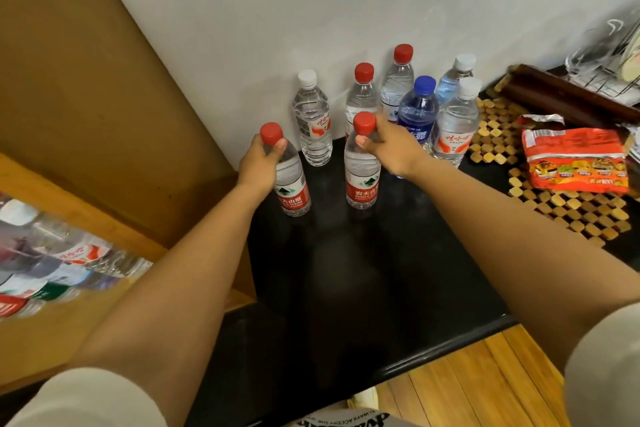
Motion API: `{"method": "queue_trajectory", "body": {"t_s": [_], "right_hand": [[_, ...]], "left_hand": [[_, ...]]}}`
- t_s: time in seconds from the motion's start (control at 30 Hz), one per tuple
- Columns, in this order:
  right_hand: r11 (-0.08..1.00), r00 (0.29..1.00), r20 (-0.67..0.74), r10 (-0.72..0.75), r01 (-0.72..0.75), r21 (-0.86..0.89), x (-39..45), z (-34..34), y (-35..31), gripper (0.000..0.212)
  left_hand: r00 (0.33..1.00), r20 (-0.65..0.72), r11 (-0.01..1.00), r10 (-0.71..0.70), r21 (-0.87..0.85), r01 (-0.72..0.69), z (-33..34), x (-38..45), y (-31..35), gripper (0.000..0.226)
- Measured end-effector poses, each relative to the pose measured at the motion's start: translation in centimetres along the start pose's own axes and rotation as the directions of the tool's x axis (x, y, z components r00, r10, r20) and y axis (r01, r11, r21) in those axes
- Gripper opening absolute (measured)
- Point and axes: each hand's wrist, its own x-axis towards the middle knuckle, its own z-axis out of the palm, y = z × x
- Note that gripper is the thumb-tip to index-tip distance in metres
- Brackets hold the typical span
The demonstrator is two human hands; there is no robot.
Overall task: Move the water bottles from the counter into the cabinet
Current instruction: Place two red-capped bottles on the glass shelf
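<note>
Left hand point(258, 163) grips the neck of a red-capped bottle point(289, 177) just under the cap, fingers curled round it; the bottle tilts slightly, base low at the centre of the frame, and whether it touches the desk point(363, 270) cannot be told. Right hand point(388, 144) holds a second red-capped bottle point(362, 166) the same way at the shoulder, this one upright with its base on or just above the black desk. The two hands are apart, one bottle each. Behind them, against the white wall point(311, 10), six more bottles stand in a cluster: a white-capped one point(311, 121) on the left, two red-capped, a blue bottle point(417, 111), and two more white-capped to the right. At the left edge of the frame, blurred bottles point(69, 260) lie in the wooden cabinet point(104, 225), so some are judged already stored. Right of frame: a woven bamboo mat point(571, 215) with a red snack packet point(575, 163) on it. Step in hand: pick-up of a pair from the desk. Next move calls for lifting both clear of the standing cluster, swinging left and down to the cabinet opening, and setting them beside those already stored without knocking them.
</note>
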Motion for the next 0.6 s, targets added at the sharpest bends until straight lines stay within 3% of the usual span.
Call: {"method": "queue_trajectory", "body": {"t_s": [0.2,0.37,0.6], "right_hand": [[0.994,0.992,0.065,-0.109,0.109,0.004,-5.1,1.4,-0.7,0.040],[0.982,0.978,0.097,-0.184,0.179,0.066,-10.2,3.3,-1.4,0.037],[0.971,0.971,0.008,-0.239,0.239,0.026,-15.5,5.6,-1.7,0.051]], "left_hand": [[0.986,0.160,0.998,0.053,-0.049,-0.046,0.0,-5.2,-1.1,0.039],[0.966,0.234,0.994,0.107,-0.061,-0.095,-0.4,-10.0,-2.1,0.018],[0.958,0.259,0.992,0.124,-0.049,-0.115,-1.9,-15.6,-3.4,0.028]]}}
